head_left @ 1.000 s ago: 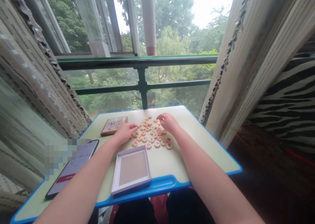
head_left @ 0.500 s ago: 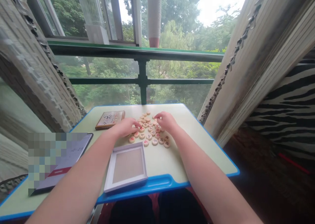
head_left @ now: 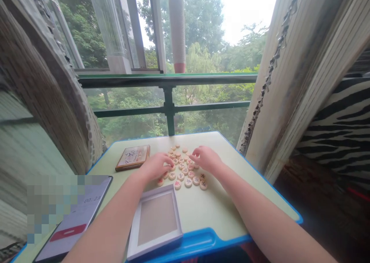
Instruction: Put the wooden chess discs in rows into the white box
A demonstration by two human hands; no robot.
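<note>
Left hand (head_left: 156, 166): curled over the pieces' near edge; could not tell if anything was held.
Right hand (head_left: 206, 159): fingers spread, nothing seen held.
Pieces: xiangqi pieces (head_left: 180, 176) lay flat, clustered between both hands on the green desk (head_left: 219, 205).
Nearby: white tray (head_left: 132, 226) just below; framed board (head_left: 133, 157) left of pieces; phone (head_left: 72, 220) at left.

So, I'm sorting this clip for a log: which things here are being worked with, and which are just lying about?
Worked with: left hand, right hand, wooden xiangqi pieces.
Lying about: white tray, framed calligraphy card, phone.
</note>
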